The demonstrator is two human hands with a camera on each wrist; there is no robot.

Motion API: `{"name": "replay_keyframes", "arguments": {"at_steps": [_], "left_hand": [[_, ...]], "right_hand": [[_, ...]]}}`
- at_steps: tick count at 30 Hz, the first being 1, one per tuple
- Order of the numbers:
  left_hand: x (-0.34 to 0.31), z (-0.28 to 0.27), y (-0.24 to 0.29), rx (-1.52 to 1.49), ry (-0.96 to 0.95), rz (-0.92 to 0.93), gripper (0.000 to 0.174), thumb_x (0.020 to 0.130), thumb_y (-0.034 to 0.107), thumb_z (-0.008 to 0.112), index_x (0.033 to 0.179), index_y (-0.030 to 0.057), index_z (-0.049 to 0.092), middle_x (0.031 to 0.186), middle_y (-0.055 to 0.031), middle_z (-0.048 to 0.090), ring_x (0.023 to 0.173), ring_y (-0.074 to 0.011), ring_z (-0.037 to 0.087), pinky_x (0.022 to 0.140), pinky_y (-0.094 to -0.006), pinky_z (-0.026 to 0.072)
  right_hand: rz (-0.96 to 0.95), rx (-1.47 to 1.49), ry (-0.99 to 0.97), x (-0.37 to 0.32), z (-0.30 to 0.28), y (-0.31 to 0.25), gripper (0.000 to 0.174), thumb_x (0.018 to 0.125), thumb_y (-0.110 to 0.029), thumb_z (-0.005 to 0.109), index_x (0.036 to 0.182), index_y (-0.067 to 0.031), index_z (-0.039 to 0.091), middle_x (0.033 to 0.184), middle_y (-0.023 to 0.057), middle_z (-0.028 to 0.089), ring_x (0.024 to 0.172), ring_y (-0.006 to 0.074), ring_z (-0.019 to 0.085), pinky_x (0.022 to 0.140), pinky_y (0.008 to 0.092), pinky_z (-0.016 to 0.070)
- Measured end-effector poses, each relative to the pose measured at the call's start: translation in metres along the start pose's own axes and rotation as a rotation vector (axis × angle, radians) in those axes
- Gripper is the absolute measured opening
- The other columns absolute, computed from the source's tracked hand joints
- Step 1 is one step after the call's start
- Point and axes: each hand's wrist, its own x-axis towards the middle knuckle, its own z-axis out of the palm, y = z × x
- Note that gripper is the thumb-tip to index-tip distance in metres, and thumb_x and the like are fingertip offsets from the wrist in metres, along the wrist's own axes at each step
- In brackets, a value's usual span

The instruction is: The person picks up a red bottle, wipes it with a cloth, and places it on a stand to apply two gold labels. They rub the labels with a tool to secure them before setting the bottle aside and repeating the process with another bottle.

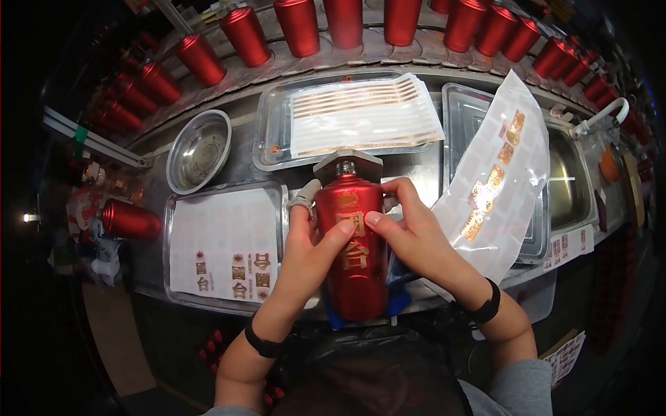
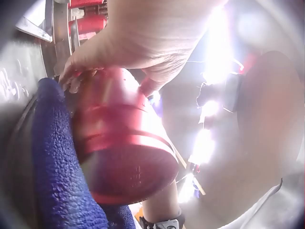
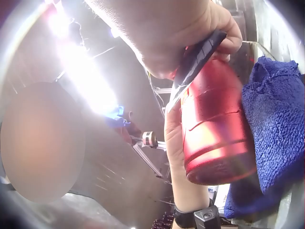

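A red bottle (image 1: pixel 357 277) with gold characters down its front lies between both hands, its clear glass neck against a metal holder (image 1: pixel 371 166). My left hand (image 1: pixel 309 246) grips its left side, fingers curled round it and thumb on the characters. My right hand (image 1: pixel 413 239) holds the other side, thumb pressed beside the upper character. In the left wrist view the bottle's base (image 2: pixel 136 174) faces the camera next to a blue cloth (image 2: pixel 62 162). In the right wrist view a dark strip (image 3: pixel 198 59) lies between the right hand and the bottle (image 3: pixel 214 129).
Sticker sheets lie on trays at left (image 1: pixel 222 208) and at the back (image 1: pixel 361 114); a long translucent sheet (image 1: pixel 506 187) covers part of the right tray. A round bowl (image 1: pixel 198 152) stands back left, a sink (image 1: pixel 569 180) at right. Red bottles (image 1: pixel 298 28) line the curved conveyor behind.
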Motion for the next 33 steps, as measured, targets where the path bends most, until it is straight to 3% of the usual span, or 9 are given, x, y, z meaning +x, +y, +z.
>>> {"name": "replay_keyframes", "arguments": {"at_steps": [4,13,16,19,23,27,33], "left_hand": [[-0.007,-0.002,0.007,-0.048,-0.023,-0.019,0.075,0.091,0.013,0.066,0.149,-0.0019,0.02,0.137,-0.0186,0.047,0.125,-0.0223,0.052,0.105,-0.034,0.0429],[-0.003,0.003,0.004,-0.089,0.019,-0.062,0.067,0.093,0.012,0.065,0.146,-0.0015,0.026,0.134,-0.0193,0.05,0.121,-0.0208,0.054,0.101,-0.0329,0.0456],[-0.003,0.001,0.0,-0.071,0.022,-0.038,0.069,0.093,0.013,0.066,0.146,-0.0018,0.025,0.136,-0.0203,0.048,0.123,-0.0217,0.053,0.102,-0.0334,0.0449],[-0.006,-0.002,-0.003,-0.016,0.058,-0.008,0.071,0.093,0.013,0.066,0.147,-0.002,0.023,0.138,-0.0208,0.045,0.125,-0.0227,0.051,0.104,-0.034,0.0441],[-0.013,0.006,0.0,0.044,0.036,0.043,0.072,0.093,0.013,0.066,0.147,-0.0029,0.021,0.141,-0.0219,0.042,0.127,-0.024,0.049,0.105,-0.035,0.0436],[-0.011,0.008,0.002,0.02,0.025,0.04,0.072,0.093,0.013,0.066,0.147,-0.0032,0.021,0.141,-0.0226,0.043,0.126,-0.024,0.05,0.103,-0.0349,0.045],[-0.01,0.005,0.0,0.0,0.007,0.024,0.07,0.094,0.013,0.065,0.146,-0.0032,0.021,0.139,-0.0228,0.046,0.125,-0.0237,0.052,0.101,-0.0339,0.0472]], "right_hand": [[0.003,-0.007,0.004,0.0,0.0,-0.003,0.058,0.087,-0.04,0.07,0.12,0.0017,0.045,0.11,0.0233,0.059,0.1,0.0328,0.061,0.085,0.0384,0.0482],[0.009,-0.066,0.033,0.002,0.003,-0.008,0.065,0.083,-0.045,0.075,0.117,0.0015,0.045,0.105,0.0202,0.059,0.089,0.0286,0.061,0.075,0.0376,0.0497],[0.005,-0.01,0.007,0.003,0.0,-0.002,0.063,0.084,-0.041,0.074,0.121,0.0006,0.046,0.104,0.0155,0.059,0.082,0.0209,0.06,0.071,0.0321,0.0488],[0.088,0.261,-0.076,-0.002,-0.006,0.015,0.06,0.087,-0.036,0.073,0.127,-0.0012,0.045,0.104,0.0102,0.059,0.074,0.0102,0.054,0.063,0.0251,0.0452],[0.11,0.418,-0.08,-0.014,-0.001,0.018,0.06,0.09,-0.031,0.071,0.134,-0.0032,0.043,0.103,0.0064,0.057,0.068,0.0038,0.048,0.057,0.0219,0.0401],[0.138,0.391,-0.063,-0.017,0.004,0.008,0.059,0.092,-0.029,0.068,0.137,-0.0033,0.04,0.102,0.006,0.056,0.068,0.0043,0.048,0.057,0.0224,0.0414],[0.075,0.413,-0.067,-0.019,0.005,0.014,0.061,0.093,-0.027,0.067,0.14,-0.0027,0.037,0.115,0.0104,0.057,0.074,0.0066,0.054,0.064,0.0234,0.0471]]}}
